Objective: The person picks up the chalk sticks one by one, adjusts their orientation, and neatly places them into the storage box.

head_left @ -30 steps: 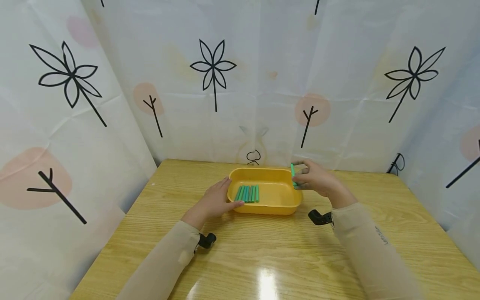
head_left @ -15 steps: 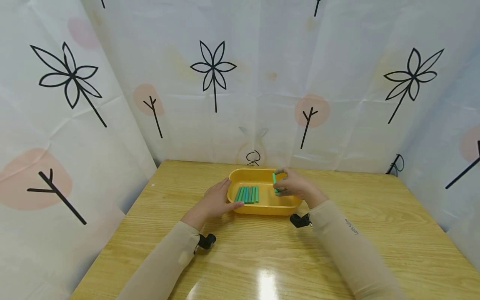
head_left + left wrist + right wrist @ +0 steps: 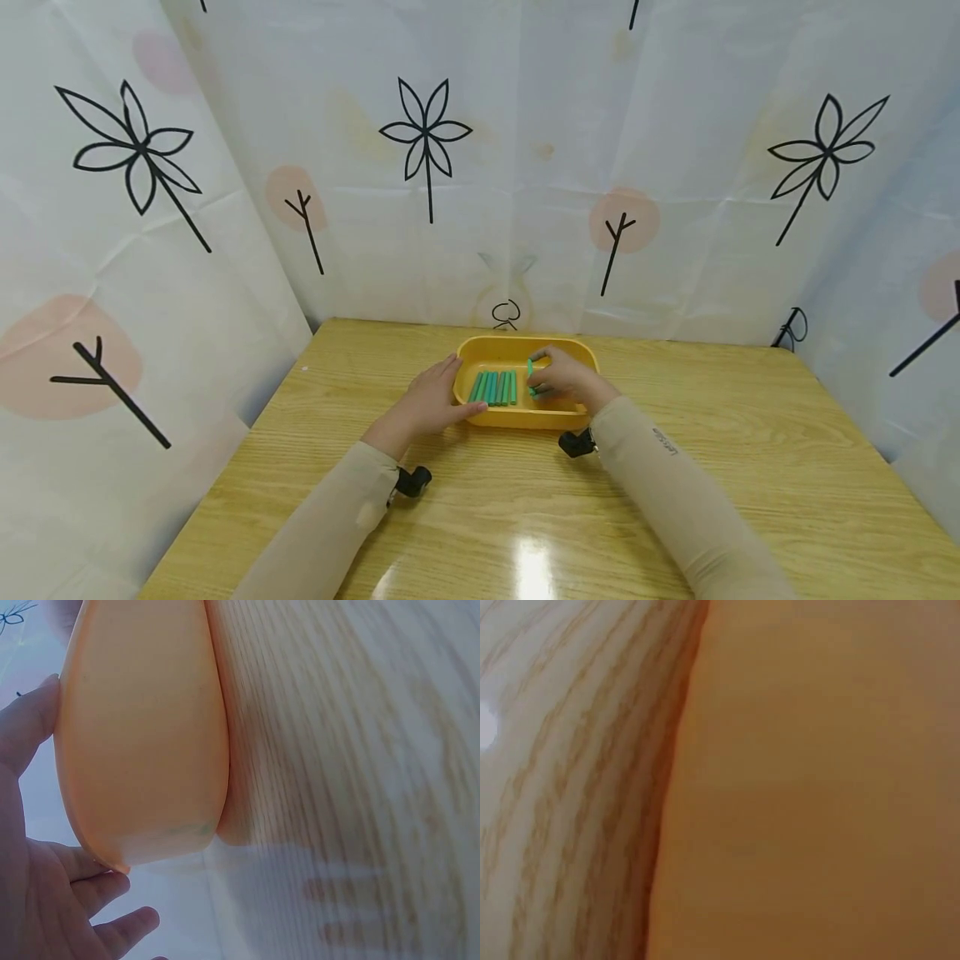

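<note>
A yellow plastic basin (image 3: pixel 532 420) stands on the table, with a row of short green and teal sticks (image 3: pixel 495 389) lying side by side in its left part. My left hand (image 3: pixel 429 397) rests on the basin's left end, thumb at the front rim and fingertips at the far left rim. In the left wrist view, the spread fingers touch the basin's rim. Low inside the basin, to the right of the row, my right hand (image 3: pixel 562 379) pinches another green stick (image 3: pixel 530 367) held roughly parallel to the others. The right wrist view shows only the basin's outer wall (image 3: pixel 802 802) and table.
The wooden table (image 3: pixel 480 500) reaches back to a white patterned cloth (image 3: pixel 525 167) hung behind it and at both sides. A black wrist camera (image 3: pixel 576 443) sits beside the basin's front wall, and another (image 3: pixel 414 481) is under the left wrist.
The right hand has moved left and down, from over the basin's right rim into the basin, carrying the green stick closer to the row. The left hand has stayed in place.
</note>
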The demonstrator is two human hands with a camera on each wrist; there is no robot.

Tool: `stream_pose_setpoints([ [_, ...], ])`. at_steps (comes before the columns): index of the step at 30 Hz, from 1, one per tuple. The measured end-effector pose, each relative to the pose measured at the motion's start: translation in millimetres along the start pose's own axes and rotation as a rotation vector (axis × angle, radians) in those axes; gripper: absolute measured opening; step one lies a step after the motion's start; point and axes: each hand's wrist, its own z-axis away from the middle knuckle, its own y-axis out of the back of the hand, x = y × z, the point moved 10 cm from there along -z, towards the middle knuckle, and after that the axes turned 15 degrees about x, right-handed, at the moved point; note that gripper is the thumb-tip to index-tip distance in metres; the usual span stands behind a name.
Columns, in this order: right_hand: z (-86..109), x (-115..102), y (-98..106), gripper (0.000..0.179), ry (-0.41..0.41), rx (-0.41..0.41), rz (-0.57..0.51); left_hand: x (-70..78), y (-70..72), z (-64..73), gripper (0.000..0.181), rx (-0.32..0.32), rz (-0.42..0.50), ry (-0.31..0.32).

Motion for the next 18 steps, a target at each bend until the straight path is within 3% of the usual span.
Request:
stream_pose_setpoints([
  [6, -0.6, 4.8, -6.0, 0.059, -0.033, 0.004, 0.015, -1.1, -0.3, 0.1, 0.103, 0.002, 0.005, -0.005],
  [18, -1.3, 8.7, -10.2, 0.059, -0.025, 0.019, 0.064, 0.0, 0.3, 0.2, 0.103, 0.007, 0.002, 0.0],
])
